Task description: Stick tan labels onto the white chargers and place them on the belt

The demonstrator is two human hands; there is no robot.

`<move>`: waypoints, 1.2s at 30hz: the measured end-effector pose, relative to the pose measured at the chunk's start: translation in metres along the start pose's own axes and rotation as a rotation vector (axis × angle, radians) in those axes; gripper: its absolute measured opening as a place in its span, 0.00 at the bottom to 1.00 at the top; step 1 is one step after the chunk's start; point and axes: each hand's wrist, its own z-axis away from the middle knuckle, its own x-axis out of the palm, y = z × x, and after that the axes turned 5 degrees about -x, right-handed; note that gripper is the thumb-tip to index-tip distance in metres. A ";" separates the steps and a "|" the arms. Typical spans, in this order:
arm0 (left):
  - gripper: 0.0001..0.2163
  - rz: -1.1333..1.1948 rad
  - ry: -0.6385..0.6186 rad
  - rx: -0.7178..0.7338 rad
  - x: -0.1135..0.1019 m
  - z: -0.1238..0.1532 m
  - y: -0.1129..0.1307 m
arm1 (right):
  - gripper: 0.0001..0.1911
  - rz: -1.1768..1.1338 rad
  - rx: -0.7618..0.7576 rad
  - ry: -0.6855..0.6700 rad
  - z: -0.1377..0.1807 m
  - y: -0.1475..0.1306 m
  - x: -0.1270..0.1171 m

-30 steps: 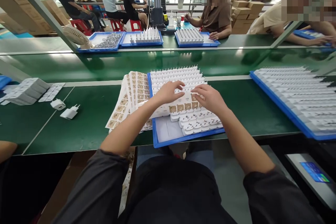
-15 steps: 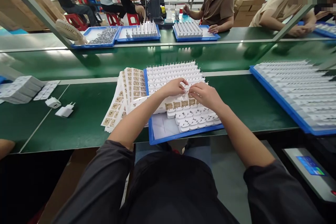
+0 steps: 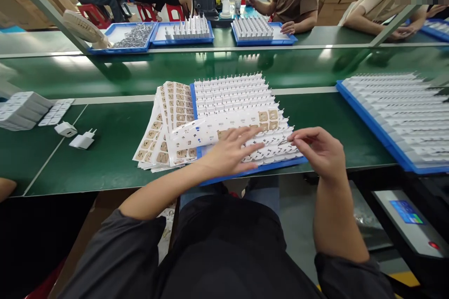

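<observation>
My left hand point(image 3: 233, 150) is spread, palm down, over the near rows of white plug housings point(image 3: 231, 96) and the lower edge of a sticker sheet point(image 3: 224, 125). This sheet lies across the housings, part white and bare, part still bearing beige labels. Beyond the right ends of the near rows, my right hand point(image 3: 321, 152) has thumb and fingertips pinched together; whatever is between them is too small to make out. The housings stand in rows with their pins up in a blue tray point(image 3: 252, 169). A fanned stack of label sheets point(image 3: 152, 138) sits left of the tray.
Two white plug adapters point(image 3: 83, 140) and stacked white blocks point(image 3: 24, 110) are on the left. Another blue tray point(image 3: 377, 133) of housings lies at right. Across the bench, a co-worker point(image 3: 298, 4) sits behind trays, beside a metal frame post point(image 3: 403, 16).
My hands have parted. The left moved down and flattened over the near rows; the right moved right and down, past the tray's side. The sticker sheet is more exposed.
</observation>
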 end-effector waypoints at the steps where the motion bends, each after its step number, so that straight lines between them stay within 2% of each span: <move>1: 0.28 -0.045 -0.031 0.049 0.005 0.013 0.008 | 0.03 -0.017 -0.001 0.023 0.009 -0.002 0.003; 4: 0.32 -0.149 -0.057 0.055 0.019 0.045 0.023 | 0.06 -0.072 -0.003 0.068 0.032 -0.005 0.015; 9: 0.17 -0.118 0.110 -0.112 0.035 0.069 0.026 | 0.07 -0.135 0.075 -0.016 0.060 -0.003 0.040; 12: 0.12 0.052 0.086 -0.332 0.041 0.071 0.025 | 0.05 -0.155 0.132 -0.057 0.071 -0.001 0.057; 15: 0.14 0.290 -0.004 -0.549 0.042 0.070 0.022 | 0.02 -0.179 0.181 -0.091 0.078 -0.001 0.072; 17: 0.17 0.437 -0.032 -0.624 0.039 0.071 0.019 | 0.01 -0.199 0.225 -0.115 0.081 -0.003 0.081; 21: 0.22 0.716 0.064 -0.595 0.025 0.082 0.018 | 0.05 -0.338 0.317 -0.131 0.082 -0.013 0.096; 26: 0.19 0.932 0.199 -0.545 0.018 0.094 0.024 | 0.09 -0.546 0.355 -0.139 0.073 -0.032 0.109; 30: 0.21 0.912 0.226 -0.464 0.019 0.095 0.025 | 0.08 -0.631 0.348 -0.199 0.065 -0.045 0.116; 33: 0.27 0.854 0.264 -0.403 0.023 0.094 0.023 | 0.09 -0.713 0.366 -0.253 0.063 -0.050 0.120; 36: 0.31 0.794 0.334 -0.423 0.026 0.095 0.023 | 0.09 -0.776 0.373 -0.258 0.062 -0.052 0.122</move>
